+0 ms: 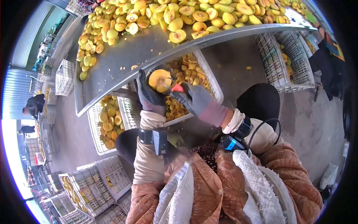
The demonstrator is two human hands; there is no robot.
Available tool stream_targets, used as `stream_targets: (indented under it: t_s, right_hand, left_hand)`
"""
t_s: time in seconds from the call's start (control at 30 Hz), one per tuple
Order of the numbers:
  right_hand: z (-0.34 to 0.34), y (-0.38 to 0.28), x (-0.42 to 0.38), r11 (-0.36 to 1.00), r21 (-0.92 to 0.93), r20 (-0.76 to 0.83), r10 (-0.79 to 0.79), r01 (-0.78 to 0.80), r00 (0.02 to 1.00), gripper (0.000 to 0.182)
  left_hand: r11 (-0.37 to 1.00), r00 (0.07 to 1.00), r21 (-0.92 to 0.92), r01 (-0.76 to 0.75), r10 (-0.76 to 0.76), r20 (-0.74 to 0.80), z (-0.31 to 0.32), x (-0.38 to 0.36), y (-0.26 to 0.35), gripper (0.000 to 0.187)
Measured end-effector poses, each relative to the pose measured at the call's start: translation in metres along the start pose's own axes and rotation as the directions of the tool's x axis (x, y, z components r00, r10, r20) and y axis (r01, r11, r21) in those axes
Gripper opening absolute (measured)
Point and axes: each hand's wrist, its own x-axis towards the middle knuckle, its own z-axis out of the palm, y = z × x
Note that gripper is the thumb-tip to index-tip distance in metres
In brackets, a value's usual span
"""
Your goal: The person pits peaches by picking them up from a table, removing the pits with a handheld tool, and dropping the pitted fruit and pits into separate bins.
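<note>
My left hand (152, 98), in a dark-coated glove, is wrapped round a halved yellow peach (159, 78) with its cut face up. Closed round the red handle of a small pitting knife (177, 88) is my right hand (198, 100), gloved likewise. The knife's thin metal end meets the lower right part of the cut face. Both hands are just off the edge of the metal table (128, 56), above a white crate (214, 80) of fruit pieces. Fingers hide part of the handle.
Many halved peaches (177, 24) are heaped on the table. A crate of peach halves (97, 140) stands lower left. White crates (294, 80) stand at right, and stacked crates (89, 186) at lower left. A person in dark clothing (34, 104) is at far left.
</note>
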Motion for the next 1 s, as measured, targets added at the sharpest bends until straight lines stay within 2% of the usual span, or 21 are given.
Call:
stream_targets:
  t_s: [0.03, 0.1, 0.13, 0.17, 0.23, 0.27, 0.33, 0.37, 0.43, 0.47, 0.53, 0.57, 0.63, 0.67, 0.73, 0.77, 0.83, 0.87, 0.93, 0.97, 1.0]
  right_hand:
    - [0.002, -0.001, 0.001, 0.999, -0.015, 0.047, 0.038, -0.037, 0.998, 0.040]
    - [0.009, 0.001, 0.001, 0.999, -0.017, 0.025, 0.042, -0.042, 0.999, 0.037]
    - [0.011, 0.002, 0.001, 0.999, -0.020, 0.000, 0.042, -0.042, 0.999, 0.035]
    - [0.012, 0.002, 0.002, 0.999, -0.021, 0.000, 0.045, -0.045, 0.999, 0.035]
    - [0.013, 0.003, 0.004, 0.997, -0.067, 0.006, 0.049, -0.049, 0.999, 0.032]
    - [0.014, 0.006, 0.005, 0.996, -0.068, 0.008, 0.051, -0.050, 0.999, 0.032]
    - [0.017, 0.012, 0.007, 0.999, -0.032, 0.031, 0.019, -0.018, 0.999, 0.029]
    - [0.017, 0.012, 0.006, 0.999, -0.032, 0.032, 0.023, -0.021, 0.999, 0.029]
    - [0.015, 0.007, 0.004, 0.995, -0.045, 0.025, 0.091, -0.090, 0.996, 0.030]
    - [0.014, 0.004, 0.003, 0.995, -0.046, 0.024, 0.092, -0.091, 0.995, 0.030]
    - [0.013, 0.000, 0.001, 0.989, -0.010, 0.009, 0.150, -0.149, 0.989, 0.028]
    - [0.013, 0.002, 0.002, 0.988, -0.009, 0.008, 0.153, -0.153, 0.988, 0.028]
    - [0.011, 0.005, 0.005, 0.990, 0.024, 0.123, 0.132, -0.136, 0.984, 0.037]
    - [0.011, 0.006, 0.005, 0.990, 0.024, 0.123, 0.135, -0.139, 0.983, 0.037]
    - [0.008, 0.003, 0.002, 0.984, 0.173, 0.134, 0.013, -0.037, 0.991, 0.041]
    - [0.004, 0.000, 0.001, 0.983, 0.177, 0.135, 0.016, -0.040, 0.991, 0.041]
    - [-0.007, -0.010, 0.001, 0.967, 0.201, 0.274, 0.100, -0.159, 0.957, 0.035]
    - [-0.010, -0.011, 0.003, 0.965, 0.204, 0.274, 0.103, -0.162, 0.956, 0.035]
    - [-0.014, -0.010, 0.007, 0.962, 0.120, 0.426, 0.174, -0.247, 0.888, 0.036]
    - [-0.014, -0.012, 0.006, 0.960, 0.122, 0.426, 0.177, -0.250, 0.887, 0.036]
    - [-0.014, -0.013, 0.007, 0.964, 0.097, 0.420, 0.186, -0.247, 0.888, 0.035]
  left_hand:
    - [1.000, 1.000, -0.002, 0.001, -0.001, -0.005, 0.003, -0.003, -0.002, 0.053]
    - [0.976, 0.976, 0.138, -0.171, 0.187, -0.108, 0.008, -0.010, -0.009, 0.043]
    - [0.994, 0.982, 0.064, -0.084, 0.093, -0.162, 0.016, -0.019, -0.005, 0.043]
    - [0.995, 0.982, 0.062, -0.082, 0.091, -0.163, 0.012, -0.017, -0.008, 0.043]
    - [0.989, 0.972, 0.073, -0.130, 0.141, -0.186, 0.003, -0.009, -0.016, 0.062]
    - [0.989, 0.972, 0.071, -0.128, 0.140, -0.188, 0.001, -0.008, -0.019, 0.062]
    - [0.976, 0.919, 0.131, -0.176, 0.210, -0.333, 0.005, -0.007, -0.024, 0.061]
    - [0.976, 0.919, 0.130, -0.172, 0.207, -0.335, 0.011, -0.008, -0.027, 0.061]
    - [0.930, 0.846, 0.282, -0.236, 0.339, -0.411, 0.026, -0.012, -0.032, 0.058]
    - [0.930, 0.847, 0.281, -0.235, 0.338, -0.410, 0.029, -0.015, -0.029, 0.058]
    - [0.969, 0.956, 0.142, -0.204, 0.228, -0.184, 0.032, -0.021, -0.023, 0.054]
    - [0.969, 0.957, 0.143, -0.200, 0.225, -0.184, 0.033, -0.021, -0.025, 0.054]
    - [0.854, 0.873, 0.406, -0.326, 0.436, -0.217, 0.037, -0.020, -0.030, 0.051]
    - [0.855, 0.874, 0.406, -0.323, 0.434, -0.218, 0.039, -0.020, -0.028, 0.051]
    - [0.977, 0.940, 0.172, -0.128, 0.174, -0.293, 0.038, -0.021, -0.021, 0.052]
    - [0.977, 0.940, 0.175, -0.124, 0.173, -0.296, 0.034, -0.020, -0.021, 0.052]
    - [0.981, 0.969, 0.147, -0.125, 0.153, -0.197, 0.020, -0.015, -0.026, 0.054]
    - [0.981, 0.969, 0.150, -0.121, 0.150, -0.198, 0.014, -0.012, -0.027, 0.054]
    - [0.979, 0.971, 0.137, -0.148, 0.170, -0.166, 0.011, -0.008, -0.028, 0.045]
    - [0.980, 0.972, 0.139, -0.145, 0.167, -0.167, 0.014, -0.007, -0.028, 0.045]
    - [0.966, 0.934, 0.175, -0.190, 0.233, -0.272, 0.019, -0.006, -0.029, 0.048]
